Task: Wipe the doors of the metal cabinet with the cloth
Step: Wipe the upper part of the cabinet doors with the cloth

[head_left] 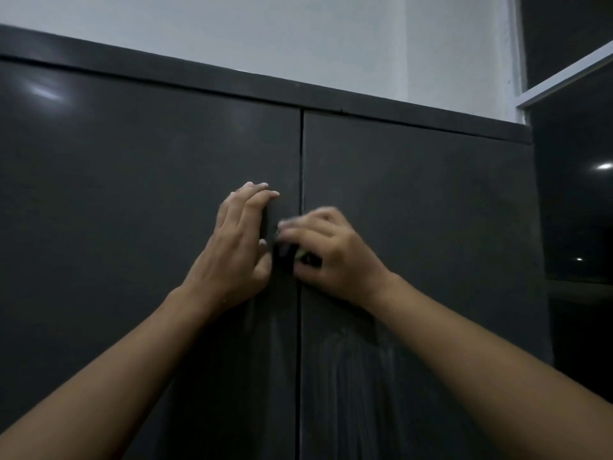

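The left hand (238,237) lies open, fingers straight on the left door (132,194), while the blurred right hand (331,250) curls round a pale scrap, apparently the cloth (303,254), beside the upright seam (301,161), with the right door (414,210) stretching rightward from it.

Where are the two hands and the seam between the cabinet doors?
left hand (237,242): head view, back of the hand.
right hand (335,257): head view, back of the hand.
door seam (301,154): head view, upper stretch.

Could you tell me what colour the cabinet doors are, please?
Dark grey doors, best in head view.
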Action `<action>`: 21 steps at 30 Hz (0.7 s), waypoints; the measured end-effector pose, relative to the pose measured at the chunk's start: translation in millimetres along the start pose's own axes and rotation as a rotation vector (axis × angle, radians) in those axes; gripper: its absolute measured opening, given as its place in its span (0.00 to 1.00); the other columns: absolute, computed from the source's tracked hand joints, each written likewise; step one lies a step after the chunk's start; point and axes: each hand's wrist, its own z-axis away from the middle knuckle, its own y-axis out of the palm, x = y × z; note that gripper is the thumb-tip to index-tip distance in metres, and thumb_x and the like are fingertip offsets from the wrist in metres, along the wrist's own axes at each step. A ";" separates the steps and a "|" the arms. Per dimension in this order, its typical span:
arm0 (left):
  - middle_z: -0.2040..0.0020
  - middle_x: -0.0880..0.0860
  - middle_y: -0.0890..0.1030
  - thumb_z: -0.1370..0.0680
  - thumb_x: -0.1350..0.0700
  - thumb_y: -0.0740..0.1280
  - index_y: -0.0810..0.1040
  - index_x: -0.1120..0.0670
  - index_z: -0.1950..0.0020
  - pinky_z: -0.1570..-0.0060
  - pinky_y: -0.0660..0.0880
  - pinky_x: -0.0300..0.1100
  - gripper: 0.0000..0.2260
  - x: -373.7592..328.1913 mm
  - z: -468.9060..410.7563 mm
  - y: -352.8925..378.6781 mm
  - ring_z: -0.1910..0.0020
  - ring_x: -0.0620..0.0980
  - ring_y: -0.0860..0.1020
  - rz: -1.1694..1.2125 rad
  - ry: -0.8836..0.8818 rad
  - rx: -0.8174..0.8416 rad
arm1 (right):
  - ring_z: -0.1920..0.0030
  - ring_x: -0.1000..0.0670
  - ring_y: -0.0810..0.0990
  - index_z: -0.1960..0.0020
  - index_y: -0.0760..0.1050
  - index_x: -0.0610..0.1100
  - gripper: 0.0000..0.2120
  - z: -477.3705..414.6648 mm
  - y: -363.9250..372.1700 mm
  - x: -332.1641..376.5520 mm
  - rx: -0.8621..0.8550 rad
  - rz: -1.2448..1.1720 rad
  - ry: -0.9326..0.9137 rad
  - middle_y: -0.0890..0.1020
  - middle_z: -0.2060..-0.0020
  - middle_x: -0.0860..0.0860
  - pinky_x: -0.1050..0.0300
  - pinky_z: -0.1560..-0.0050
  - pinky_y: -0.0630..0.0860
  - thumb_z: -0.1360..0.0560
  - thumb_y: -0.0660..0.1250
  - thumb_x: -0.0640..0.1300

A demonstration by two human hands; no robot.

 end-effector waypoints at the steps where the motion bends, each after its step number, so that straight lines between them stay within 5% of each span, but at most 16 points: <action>1: 0.27 0.57 0.64 0.30 0.67 0.67 0.63 0.58 0.26 0.24 0.56 0.55 0.33 0.7 1.3 -1.6 0.24 0.57 0.59 -0.007 0.012 0.012 | 0.42 0.46 0.79 0.41 0.82 0.42 0.16 10.1 -0.7 1.4 0.053 -0.028 -0.064 0.82 0.39 0.48 0.50 0.39 0.73 0.28 0.73 0.42; 6: 0.27 0.55 0.63 0.27 0.66 0.68 0.63 0.57 0.26 0.26 0.51 0.48 0.31 4.8 16.4 -10.2 0.24 0.55 0.57 -0.075 0.080 0.129 | 0.41 0.46 0.79 0.39 0.81 0.44 0.15 17.0 -21.5 -15.4 0.243 0.002 -0.272 0.81 0.37 0.50 0.50 0.36 0.72 0.25 0.70 0.39; 12: 0.25 0.53 0.65 0.25 0.47 0.57 0.65 0.54 0.26 0.28 0.44 0.69 0.27 10.0 27.0 -10.2 0.23 0.54 0.59 -0.402 0.060 0.118 | 0.45 0.46 0.78 0.42 0.82 0.45 0.17 -60.7 -15.2 -29.4 -0.207 0.077 0.333 0.84 0.46 0.51 0.63 0.40 0.65 0.31 0.69 0.38; 14: 0.25 0.53 0.65 0.25 0.44 0.57 0.67 0.52 0.27 0.28 0.46 0.71 0.27 14.3 30.3 -13.3 0.24 0.54 0.60 -0.466 0.067 0.137 | 0.46 0.47 0.76 0.43 0.81 0.45 0.16 -69.9 -7.1 -17.9 -0.257 0.090 0.393 0.84 0.47 0.52 0.64 0.42 0.65 0.31 0.70 0.37; 21: 0.32 0.57 0.71 0.28 0.46 0.58 0.73 0.52 0.38 0.30 0.57 0.69 0.21 38.6 34.9 -55.1 0.33 0.59 0.71 -0.538 0.040 0.133 | 0.39 0.48 0.80 0.40 0.82 0.42 0.13 -9.4 10.0 31.3 0.250 -0.070 -0.302 0.81 0.38 0.48 0.49 0.35 0.72 0.24 0.69 0.39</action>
